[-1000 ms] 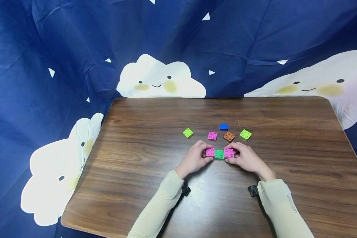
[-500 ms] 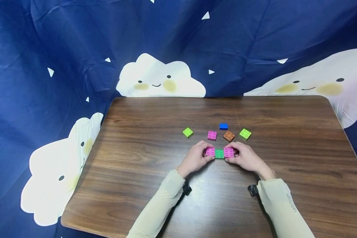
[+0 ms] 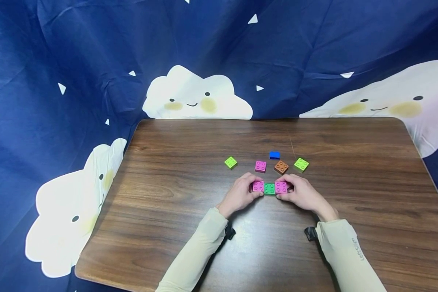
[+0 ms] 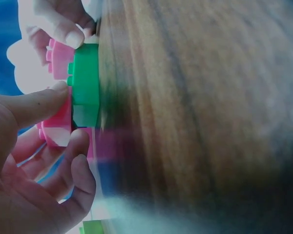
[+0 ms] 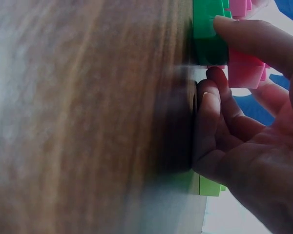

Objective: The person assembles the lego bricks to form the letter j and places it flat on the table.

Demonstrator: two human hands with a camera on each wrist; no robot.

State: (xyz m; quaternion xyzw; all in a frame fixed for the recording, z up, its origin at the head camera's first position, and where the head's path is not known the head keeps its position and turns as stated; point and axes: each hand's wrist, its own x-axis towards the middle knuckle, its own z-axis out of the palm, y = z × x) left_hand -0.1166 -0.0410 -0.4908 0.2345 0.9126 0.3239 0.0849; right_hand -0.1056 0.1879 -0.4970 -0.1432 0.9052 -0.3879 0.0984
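Note:
In the head view, a green toy brick (image 3: 269, 189) lies between two pink bricks. My left hand (image 3: 240, 192) pinches the left pink brick (image 3: 258, 186) between thumb and fingers. The right pink brick (image 3: 281, 187) is pinched the same way by my right hand (image 3: 302, 194). From the left wrist view, the green brick (image 4: 86, 83) sits low at the table surface. Both pink bricks stand higher there, on its studded side, with a gap between them. The left thumb also touches the green brick's upper edge. My fingers partly hide the pink bricks' far sides.
Beyond the hands lie a loose pink brick (image 3: 260, 166), a brown brick (image 3: 281, 167) and a blue brick (image 3: 275, 155). A lime brick (image 3: 230, 162) lies left of them, another lime brick (image 3: 301, 164) right. The wooden table (image 3: 160, 227) meets a blue curtain (image 3: 277, 52) behind.
Both hands keep their hold on the pink bricks. The left hand and its brick have shifted very slightly to the right; the loose bricks stay in place.

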